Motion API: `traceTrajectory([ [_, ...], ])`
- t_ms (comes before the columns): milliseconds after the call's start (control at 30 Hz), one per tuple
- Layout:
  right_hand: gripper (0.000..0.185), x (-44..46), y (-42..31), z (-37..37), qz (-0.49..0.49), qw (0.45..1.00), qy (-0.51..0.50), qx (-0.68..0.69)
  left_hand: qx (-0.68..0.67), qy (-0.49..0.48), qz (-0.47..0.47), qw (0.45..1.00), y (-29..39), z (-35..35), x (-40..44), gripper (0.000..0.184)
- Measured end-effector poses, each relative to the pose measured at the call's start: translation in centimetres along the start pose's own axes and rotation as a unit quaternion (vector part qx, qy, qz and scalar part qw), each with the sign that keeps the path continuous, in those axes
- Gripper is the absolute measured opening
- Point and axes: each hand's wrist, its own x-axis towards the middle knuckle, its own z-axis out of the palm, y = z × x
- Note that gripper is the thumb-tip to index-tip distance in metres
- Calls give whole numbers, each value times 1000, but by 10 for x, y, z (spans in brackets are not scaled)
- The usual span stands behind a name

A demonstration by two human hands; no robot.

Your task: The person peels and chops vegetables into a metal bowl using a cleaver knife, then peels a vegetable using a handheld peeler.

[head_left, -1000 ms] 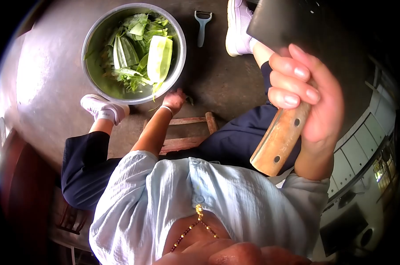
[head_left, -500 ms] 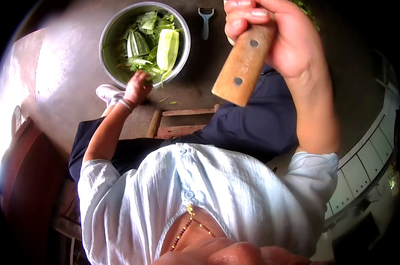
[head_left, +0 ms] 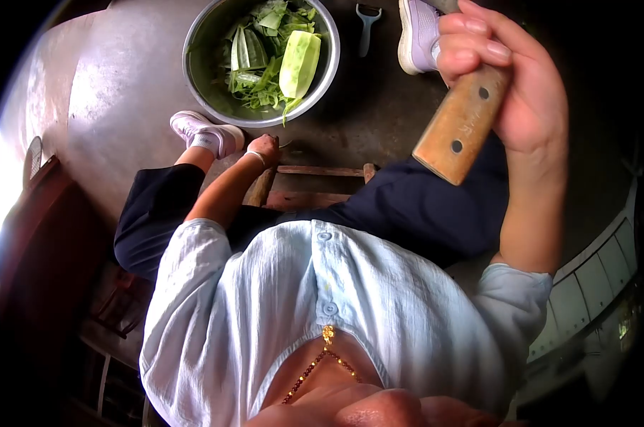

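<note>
"Wooden handle, two dark rivets, and the right hand has its fingers wrapped round the upper part. The butt sticks out below. What's the left doing?"

"The left hand is low, near the stool, fingers seemingly curled. I can't tell how far they are closed, or whether they hold anything."

"And that handle, how would it behave?"

"Stiff, I'd judge, and fairly smooth, so slippery if the palm is wet. It looks like a knife's, but what lies past the fingers is out of sight, so I can't swear to the weight. Grip the wood fully and stay off the hidden end."

"What's farther out?"

"Beyond the left hand, a metal basin on the floor. Inside, a pale peeled piece of gourd leans toward the rim on the right, with a darker ridged piece to its left and leafy scraps around them."

"Easy to lift, the pale one?"

"Firm but juicy, probably, slick where the skin is gone and easily bruised. I'd cup it round the middle. The scraps look light and limp; gather those loosely. The peeler lies beside the basin: take it by its blue handle."
</note>
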Motion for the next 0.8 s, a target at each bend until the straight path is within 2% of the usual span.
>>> traceTrajectory([
  [67,20,4,-7,12,55,989,123,57,24,27,-46,998,-3,42,25,28],
  [100,20,8,-8,12,59,986,140,68,33,41,-71,996,1,49,31,29],
  [200,23,21,-10,16,53,979,181,81,123,-44,11,991,18,63,38,30],
  [233,24,23,-8,22,49,980,187,57,39,-30,-11,999,25,59,33,30],
  [267,25,26,-7,27,44,980,191,34,42,-58,15,997,33,52,29,29],
  [367,29,33,-2,40,57,982,180,-2,-30,-17,16,999,42,75,42,26],
  [467,32,37,2,47,92,979,182,-16,-30,-34,88,995,35,44,32,23],
  [533,33,37,7,51,100,977,186,-14,-42,-3,93,995,32,57,30,19],
  [567,33,36,11,46,110,985,134,-6,-43,-3,94,995,27,60,28,18],
  [733,33,41,13,52,103,973,208,3,41,0,135,990,23,80,39,16],
  [800,32,41,11,51,96,972,216,4,-1,18,90,996,23,81,39,17],
])
